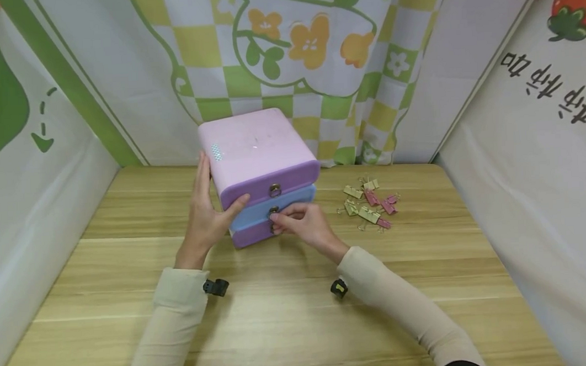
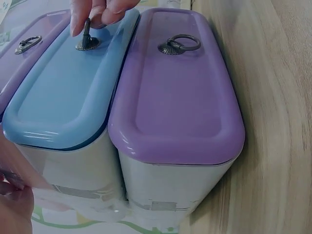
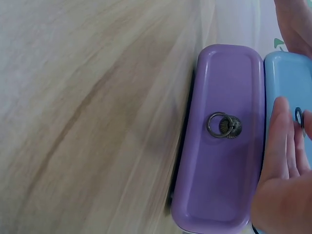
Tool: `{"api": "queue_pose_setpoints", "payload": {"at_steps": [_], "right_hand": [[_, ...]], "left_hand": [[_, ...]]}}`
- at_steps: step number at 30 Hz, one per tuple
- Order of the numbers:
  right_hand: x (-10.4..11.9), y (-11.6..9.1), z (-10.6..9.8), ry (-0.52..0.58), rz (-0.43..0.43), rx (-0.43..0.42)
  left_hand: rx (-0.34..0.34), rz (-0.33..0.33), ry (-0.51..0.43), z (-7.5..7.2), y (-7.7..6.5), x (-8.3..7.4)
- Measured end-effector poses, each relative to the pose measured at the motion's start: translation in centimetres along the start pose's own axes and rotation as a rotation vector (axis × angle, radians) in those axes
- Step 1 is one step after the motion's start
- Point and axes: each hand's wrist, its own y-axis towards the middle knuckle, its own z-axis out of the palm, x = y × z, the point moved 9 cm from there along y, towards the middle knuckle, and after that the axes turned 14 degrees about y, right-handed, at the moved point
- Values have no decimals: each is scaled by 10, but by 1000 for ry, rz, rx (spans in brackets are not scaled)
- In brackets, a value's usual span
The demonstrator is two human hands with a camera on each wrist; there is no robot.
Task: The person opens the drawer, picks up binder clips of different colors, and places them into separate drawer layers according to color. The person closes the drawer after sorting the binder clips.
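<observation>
The right grip [image 1: 309,223] is closing thumb and finger on the ring pull [image 2: 87,43] of the blue drawer [image 1: 252,215], with only the ring's thickness parting the tips. The drawer box [image 1: 258,146] is standing directly beyond the right grip, its front turning towards it. Above the right grip, the upper purple drawer [image 1: 249,193] is lying flush beneath the pink top; below, the lower purple drawer [image 3: 219,170] is resting nearest the bench [image 1: 275,322], its own ring hanging free. How far the blue drawer is standing out, if at all, is hard to tell, as the fingers are partly covering it.

To the left of the right grip, the left grip [image 1: 204,218] is spreading wide, its fingers lying fairly straight along the box's side and its thumb resting on the front edge of the upper purple drawer. Beyond and to the right of the right grip, yellow binder clips [image 1: 369,215] and pink binder clips [image 1: 371,197] are lying in a loose cluster. A checked curtain [image 1: 313,90] is hanging behind the box, farther from both hands.
</observation>
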Motion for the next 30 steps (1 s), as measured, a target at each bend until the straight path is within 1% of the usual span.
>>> {"api": "queue_pose_setpoints", "payload": {"at_steps": [4,9,19,22,27,30], "right_hand": [[-2,-1,2,40,42,31],[-3,-5,2,79,98,27],[-2,-18,0,73,136,28],[-2,-24,-1,79,147,28],[0,-34,-3,67,145,47],[0,-41,-4,59,157,58]], "left_hand": [[1,-9,23,1,-1,-1],[2,-6,33,3,-3,-3],[-14,8,36,1,-2,-6],[-20,24,39,1,-2,-7],[-38,49,35,1,-1,-9],[-40,46,23,0,0,-9]]}}
